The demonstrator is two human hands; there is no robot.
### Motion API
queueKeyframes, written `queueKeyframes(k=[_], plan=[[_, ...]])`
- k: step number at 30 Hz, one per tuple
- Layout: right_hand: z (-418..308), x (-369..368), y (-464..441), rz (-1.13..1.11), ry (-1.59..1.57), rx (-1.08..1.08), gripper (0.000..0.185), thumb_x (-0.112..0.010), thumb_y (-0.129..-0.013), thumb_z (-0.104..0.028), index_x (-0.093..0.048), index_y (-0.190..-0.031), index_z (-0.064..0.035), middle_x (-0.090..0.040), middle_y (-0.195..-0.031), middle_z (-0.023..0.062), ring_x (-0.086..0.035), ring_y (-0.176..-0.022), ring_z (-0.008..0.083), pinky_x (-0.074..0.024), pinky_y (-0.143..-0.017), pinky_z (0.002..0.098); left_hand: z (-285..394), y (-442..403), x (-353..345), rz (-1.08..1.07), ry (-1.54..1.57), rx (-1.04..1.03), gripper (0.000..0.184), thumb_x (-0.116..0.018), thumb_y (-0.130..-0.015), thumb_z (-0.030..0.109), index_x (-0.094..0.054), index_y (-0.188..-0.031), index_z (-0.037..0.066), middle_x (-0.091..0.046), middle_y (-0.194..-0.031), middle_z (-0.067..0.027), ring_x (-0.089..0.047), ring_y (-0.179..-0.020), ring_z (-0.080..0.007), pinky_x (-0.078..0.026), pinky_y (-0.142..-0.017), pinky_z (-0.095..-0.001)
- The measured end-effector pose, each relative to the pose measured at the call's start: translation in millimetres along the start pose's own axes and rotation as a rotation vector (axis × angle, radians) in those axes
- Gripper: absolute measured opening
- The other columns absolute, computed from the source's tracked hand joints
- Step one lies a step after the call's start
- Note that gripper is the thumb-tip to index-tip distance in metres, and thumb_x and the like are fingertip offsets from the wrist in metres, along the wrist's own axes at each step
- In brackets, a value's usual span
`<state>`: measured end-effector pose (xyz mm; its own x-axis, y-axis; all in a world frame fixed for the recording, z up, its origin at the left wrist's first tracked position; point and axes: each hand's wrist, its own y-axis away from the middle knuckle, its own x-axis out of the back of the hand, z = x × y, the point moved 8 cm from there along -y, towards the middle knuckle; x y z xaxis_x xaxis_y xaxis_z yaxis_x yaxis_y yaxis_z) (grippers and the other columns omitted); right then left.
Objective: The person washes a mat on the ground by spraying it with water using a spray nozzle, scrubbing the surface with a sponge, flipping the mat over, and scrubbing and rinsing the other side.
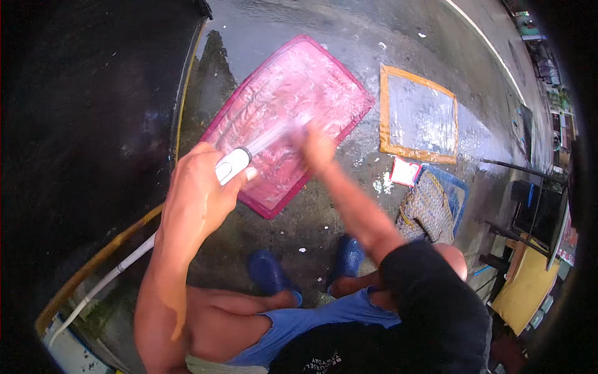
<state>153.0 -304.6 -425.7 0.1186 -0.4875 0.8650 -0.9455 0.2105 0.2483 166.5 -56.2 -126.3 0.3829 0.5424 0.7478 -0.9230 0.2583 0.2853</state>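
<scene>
My left hand is wrapped round a white shower head, which sprays water over a wet pink mat with a darker red border. The mat lies flat on the wet pavement. Over its lower right part, my right hand is smeared by motion, close to where the water lands. Its fingers do not show clearly, nor does anything they may hold. From the shower head a white hose trails back past my left forearm to the lower left.
A grey mat with an orange border lies to the right. Below it are a small red-and-white packet and a woven mat bunched on a blue one. A dark vertical surface stands left. A yellow-topped table is at right.
</scene>
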Motion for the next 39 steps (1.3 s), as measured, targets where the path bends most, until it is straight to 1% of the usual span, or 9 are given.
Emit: queueKeyframes(k=[4, 5, 12, 13, 18, 20, 26, 32, 39], plan=[[-141.2, -75.2, 145.0, 0.059, -0.119, 0.866, 0.024, -0.053, -0.098, -0.030, -0.061, -0.104, -0.0083, -0.068, -0.076, 0.0184, -0.070, -0.069, 0.0385, -0.0560, -0.066, 0.0539, -15.2, -1.5, -6.8, 0.010, -0.062, 0.043, 0.033, -0.083, -0.081, 0.023, -0.071, -0.092, -0.006, -0.066, -0.087, -0.0227, -0.068, -0.080, -0.0376, -0.051, -0.072, -0.0428], [-124.1, -97.1, 118.1, -0.185, -0.001, 0.747, 0.032, -0.068, -0.090, -0.035, -0.059, -0.098, -0.0053, -0.070, -0.088, 0.0181, -0.070, -0.073, 0.0365, -0.0540, -0.059, 0.0507, -20.1, 0.3, -6.0, 0.049, -0.064, 0.028, 0.033, -0.083, -0.081, 0.023, -0.071, -0.091, -0.006, -0.066, -0.087, -0.0232, -0.068, -0.080, -0.0378, -0.051, -0.072, -0.0431], [-81.2, -1.1, -86.3, 0.235, -0.056, 0.180, 0.044, -0.057, -0.096, -0.052, -0.058, -0.105, -0.0083, -0.070, -0.083, 0.0259, -0.069, -0.074, 0.0443, -0.0520, -0.064, 0.0565, -37.1, 8.5, 43.3, 0.228, -0.128, 0.143, 0.034, -0.083, -0.083, 0.023, -0.070, -0.090, -0.007, -0.066, -0.087, -0.0219, -0.069, -0.078, -0.0341, -0.051, -0.071, -0.0401], [-106.8, -3.6, -49.2, -0.002, -0.055, 0.033, 0.043, -0.056, -0.098, -0.048, -0.057, -0.108, -0.0066, -0.069, -0.082, 0.0283, -0.069, -0.074, 0.0465, -0.0520, -0.065, 0.0577, -40.1, 8.0, 44.5, 0.240, -0.124, 0.142, 0.034, -0.083, -0.083, 0.024, -0.070, -0.090, -0.007, -0.066, -0.087, -0.0217, -0.069, -0.078, -0.0338, -0.052, -0.072, -0.0401], [-211.3, -84.0, 67.4, 0.000, -0.084, 0.915, 0.032, -0.061, -0.092, -0.029, -0.064, -0.110, -0.0022, -0.071, -0.095, 0.0241, -0.071, -0.089, 0.0380, -0.0546, -0.080, 0.0507, -40.5, 1.1, 34.3, 0.202, -0.058, 0.162, 0.037, -0.085, -0.081, 0.026, -0.071, -0.089, -0.007, -0.067, -0.088, -0.0194, -0.068, -0.077, -0.0300, -0.052, -0.072, -0.0396], [-195.2, -99.7, -12.6, -0.336, 0.210, 0.727, 0.033, -0.060, -0.092, -0.035, -0.066, -0.110, -0.0075, -0.072, -0.099, 0.0218, -0.070, -0.093, 0.0390, -0.0544, -0.083, 0.0501, -35.0, 3.3, 30.3, 0.151, -0.027, 0.176, 0.036, -0.084, -0.081, 0.026, -0.071, -0.090, -0.007, -0.066, -0.087, -0.0182, -0.068, -0.076, -0.0293, -0.051, -0.072, -0.0390], [-128.7, 10.3, -164.6, 0.144, 0.038, 0.214, 0.041, -0.052, -0.100, -0.045, -0.063, -0.099, -0.0060, -0.073, -0.088, 0.0198, -0.072, -0.076, 0.0391, -0.0564, -0.070, 0.0522, -30.0, 4.8, 33.2, 0.153, -0.003, 0.154, 0.034, -0.085, -0.081, 0.023, -0.069, -0.087, -0.006, -0.063, -0.085, -0.0165, -0.065, -0.075, -0.0293, -0.050, -0.070, -0.0384], [-211.4, -72.7, -6.5, -0.116, -0.081, 0.854, 0.033, -0.054, -0.098, -0.040, -0.060, -0.107, -0.0085, -0.071, -0.095, 0.0224, -0.070, -0.088, 0.0422, -0.0529, -0.078, 0.0554, -21.1, -19.2, 17.1, 0.119, -0.037, 0.070, 0.033, -0.085, -0.081, 0.022, -0.068, -0.087, -0.006, -0.062, -0.084, -0.0169, -0.064, -0.074, -0.0302, -0.050, -0.070, -0.0387], [-85.8, 26.5, -208.0, 0.181, -0.041, 0.271, 0.036, -0.055, -0.099, -0.040, -0.060, -0.107, -0.0049, -0.071, -0.092, 0.0206, -0.070, -0.084, 0.0412, -0.0547, -0.073, 0.0523, 1.6, -11.0, 23.2, 0.138, 0.048, 0.110, 0.031, -0.084, -0.081, 0.019, -0.068, -0.088, -0.007, -0.062, -0.088, -0.0174, -0.063, -0.074, -0.0307, -0.049, -0.070, -0.0375]])
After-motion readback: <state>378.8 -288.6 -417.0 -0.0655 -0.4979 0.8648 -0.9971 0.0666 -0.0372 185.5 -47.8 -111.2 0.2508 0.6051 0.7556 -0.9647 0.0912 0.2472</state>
